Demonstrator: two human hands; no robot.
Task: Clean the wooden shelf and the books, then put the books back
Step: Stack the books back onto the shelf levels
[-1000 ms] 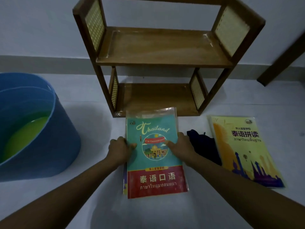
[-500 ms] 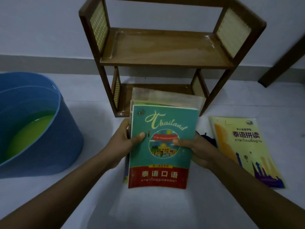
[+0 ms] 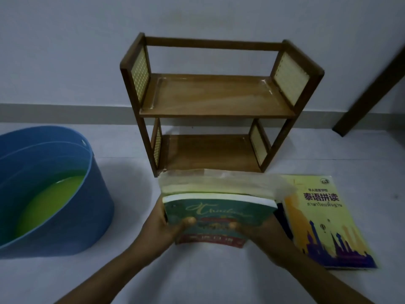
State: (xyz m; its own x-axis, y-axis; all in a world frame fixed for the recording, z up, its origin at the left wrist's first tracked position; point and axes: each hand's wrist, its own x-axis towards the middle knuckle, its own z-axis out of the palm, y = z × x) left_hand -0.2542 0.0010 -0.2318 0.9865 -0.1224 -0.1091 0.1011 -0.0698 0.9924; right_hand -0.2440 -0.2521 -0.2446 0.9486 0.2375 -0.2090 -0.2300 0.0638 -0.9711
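A two-tier wooden shelf (image 3: 215,106) with woven side panels stands against the wall, both boards bare. I hold a stack of books (image 3: 217,194), topped by a teal and red Thailand book (image 3: 217,218), lifted and tilted just in front of the lower board. My left hand (image 3: 163,227) grips the stack's left side, thumb on the cover. My right hand (image 3: 260,232) grips its right side, thumb on the cover too. A yellow book (image 3: 322,218) lies flat on the floor to the right.
A blue tub (image 3: 54,194) of green liquid stands on the floor at the left. A dark cloth (image 3: 282,218) peeks out between the held stack and the yellow book. A dark wooden beam (image 3: 370,84) leans against the wall at the right.
The stack went from lying flat on the floor to being lifted in both hands and tipped forward toward the shelf. My view has pulled back, showing the whole shelf.
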